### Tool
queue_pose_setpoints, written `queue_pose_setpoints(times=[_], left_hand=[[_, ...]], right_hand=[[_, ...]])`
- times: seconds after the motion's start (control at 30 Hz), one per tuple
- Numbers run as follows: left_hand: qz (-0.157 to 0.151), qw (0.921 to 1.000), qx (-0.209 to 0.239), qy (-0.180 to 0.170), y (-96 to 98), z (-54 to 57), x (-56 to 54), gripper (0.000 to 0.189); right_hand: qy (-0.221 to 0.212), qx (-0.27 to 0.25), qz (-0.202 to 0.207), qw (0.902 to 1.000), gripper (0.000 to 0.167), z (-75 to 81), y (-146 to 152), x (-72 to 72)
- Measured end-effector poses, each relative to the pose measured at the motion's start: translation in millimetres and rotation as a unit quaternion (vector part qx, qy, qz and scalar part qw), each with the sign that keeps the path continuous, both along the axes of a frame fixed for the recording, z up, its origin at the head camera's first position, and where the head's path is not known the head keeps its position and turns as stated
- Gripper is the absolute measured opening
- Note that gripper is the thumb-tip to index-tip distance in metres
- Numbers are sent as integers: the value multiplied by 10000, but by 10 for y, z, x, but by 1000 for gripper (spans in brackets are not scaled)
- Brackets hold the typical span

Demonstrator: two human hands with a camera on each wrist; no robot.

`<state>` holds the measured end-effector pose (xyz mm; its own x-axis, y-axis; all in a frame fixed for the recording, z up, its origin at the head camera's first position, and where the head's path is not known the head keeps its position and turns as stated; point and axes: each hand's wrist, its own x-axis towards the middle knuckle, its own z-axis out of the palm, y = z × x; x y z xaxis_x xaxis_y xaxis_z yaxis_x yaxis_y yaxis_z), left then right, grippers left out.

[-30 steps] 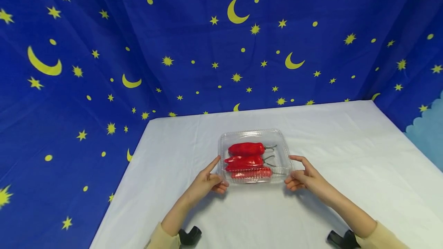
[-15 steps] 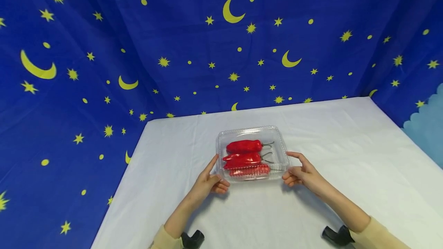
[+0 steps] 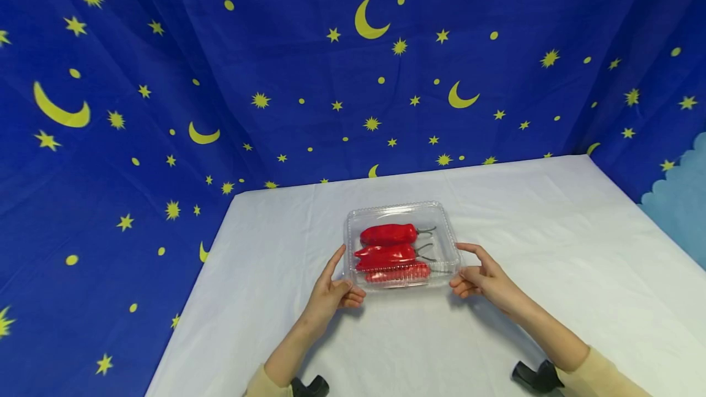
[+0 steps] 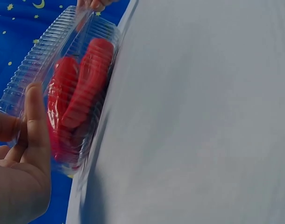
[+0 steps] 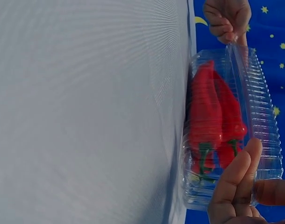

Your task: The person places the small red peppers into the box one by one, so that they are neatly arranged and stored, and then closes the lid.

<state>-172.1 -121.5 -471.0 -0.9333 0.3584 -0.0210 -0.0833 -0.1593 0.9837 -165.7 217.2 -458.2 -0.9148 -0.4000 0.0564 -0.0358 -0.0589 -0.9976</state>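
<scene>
A clear plastic clamshell container [image 3: 444,242] sits on the table with its lid over several red peppers [image 3: 388,234]. Their stems point right in the head view. My left hand [image 3: 330,294] grips the container's near left corner, index finger stretched along the side. On the opposite side, my right hand [image 3: 488,280] holds the near right corner the same way. In the left wrist view, left thumb and fingers [image 4: 36,116] pinch the ribbed rim. The right wrist view has the right fingers [image 5: 231,179] at the rim by the green stems.
A white cloth covers the table [image 3: 265,250]. Blue curtains [image 3: 309,66] with yellow moons and stars hang behind it and at the sides. Black wrist-worn devices [image 3: 536,377] show beside the beige sleeves [image 3: 598,378].
The head view has shifted slightly. The left index fingertip has edged a little left along the container's side. Both hands stay at the container's corners.
</scene>
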Motion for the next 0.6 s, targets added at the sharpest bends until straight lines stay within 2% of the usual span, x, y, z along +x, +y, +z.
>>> queue_pose_setpoints(times=[0.4, 0.5, 0.6], left_hand=[[467, 9981, 201, 335, 56, -68, 35, 62], [455, 9980, 256, 353, 66, -81, 44, 62], [290, 9985, 282, 374, 46, -83, 50, 62]], right_hand=[[25, -76, -21, 10000, 53, -39, -14, -19], [24, -74, -48, 10000, 53, -39, -18, -16], [2, -26, -118, 9999, 53, -27, -24, -7]])
